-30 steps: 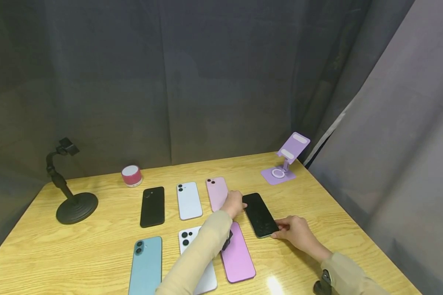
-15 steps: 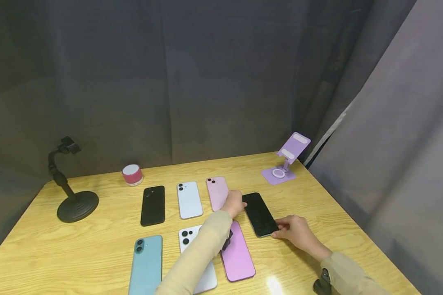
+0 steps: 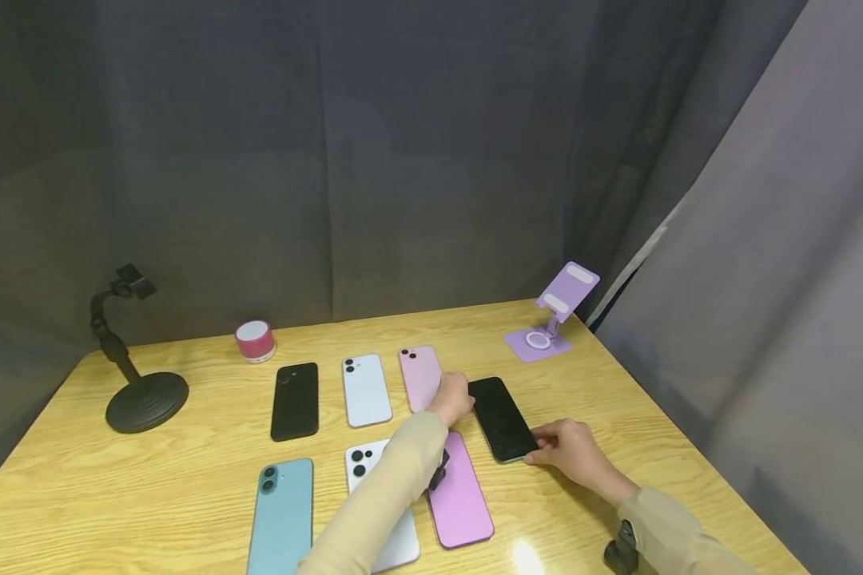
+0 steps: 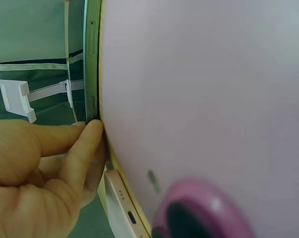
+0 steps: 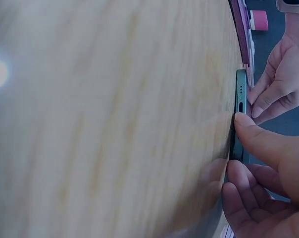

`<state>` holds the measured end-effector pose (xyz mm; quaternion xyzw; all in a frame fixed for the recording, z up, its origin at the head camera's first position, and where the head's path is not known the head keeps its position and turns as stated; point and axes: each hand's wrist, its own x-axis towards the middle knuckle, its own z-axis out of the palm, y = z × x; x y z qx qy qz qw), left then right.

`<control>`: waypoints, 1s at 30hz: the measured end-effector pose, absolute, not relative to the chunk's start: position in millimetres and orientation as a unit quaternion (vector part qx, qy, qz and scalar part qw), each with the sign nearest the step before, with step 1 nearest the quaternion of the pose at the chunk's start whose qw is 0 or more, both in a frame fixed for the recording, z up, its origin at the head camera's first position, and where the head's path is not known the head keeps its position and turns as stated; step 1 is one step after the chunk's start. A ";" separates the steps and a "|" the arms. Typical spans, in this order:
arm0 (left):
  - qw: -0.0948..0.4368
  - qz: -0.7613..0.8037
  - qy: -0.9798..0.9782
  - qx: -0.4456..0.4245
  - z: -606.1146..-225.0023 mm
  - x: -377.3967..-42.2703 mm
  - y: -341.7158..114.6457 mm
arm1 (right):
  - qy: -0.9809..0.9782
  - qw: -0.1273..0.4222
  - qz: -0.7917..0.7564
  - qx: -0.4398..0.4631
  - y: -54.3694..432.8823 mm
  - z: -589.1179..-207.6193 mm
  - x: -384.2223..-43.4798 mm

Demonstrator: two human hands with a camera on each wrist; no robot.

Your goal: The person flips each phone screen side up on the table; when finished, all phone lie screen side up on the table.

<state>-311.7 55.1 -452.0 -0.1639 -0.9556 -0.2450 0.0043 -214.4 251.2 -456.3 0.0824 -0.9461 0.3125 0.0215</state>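
A phone (image 3: 503,419) with a black screen and green frame lies face up, slanted, on the wooden table. My left hand (image 3: 453,398) pinches its upper left side; the left wrist view shows thumb and fingertip together on the green frame (image 4: 92,59). At the lower right corner, my right hand (image 3: 571,451) grips it, the thumb on the edge with the port (image 5: 241,99) and the fingers around the side. Partly behind my left hand lies a pink phone (image 3: 420,375). Under my left forearm are a purple phone (image 3: 462,495) and a white phone (image 3: 399,539), partly covered.
A purple phone stand (image 3: 564,295) stands at the back right, a black stand (image 3: 146,402) at the far left. A pink speaker-like cylinder (image 3: 256,343) sits near the back edge. Black (image 3: 295,402), white (image 3: 367,391) and teal (image 3: 282,519) phones lie to the left.
Both hands stay on the black-screened phone, which keeps its place. Only the head view shifts very slightly.
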 end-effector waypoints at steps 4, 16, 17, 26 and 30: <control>0.001 -0.246 -0.954 -0.173 -451.2 -312.5 50.6 | -0.947 0.019 0.309 0.085 249.7 -455.3 -215.9; 0.022 -0.360 -0.914 -0.185 -430.9 -314.5 17.9 | -0.953 0.022 0.287 0.089 242.8 -440.1 -220.6; 0.019 -0.372 -0.910 -0.182 -428.6 -315.3 13.9 | -0.953 0.026 0.287 0.090 241.0 -438.0 -221.2; 0.054 -0.375 -0.914 -0.146 -428.2 -333.0 -28.7 | -0.924 0.006 0.368 0.107 198.9 -429.5 -229.1; 0.041 -0.381 -0.912 -0.146 -444.4 -346.5 -44.4 | -0.909 -0.019 0.402 0.111 177.3 -434.8 -238.7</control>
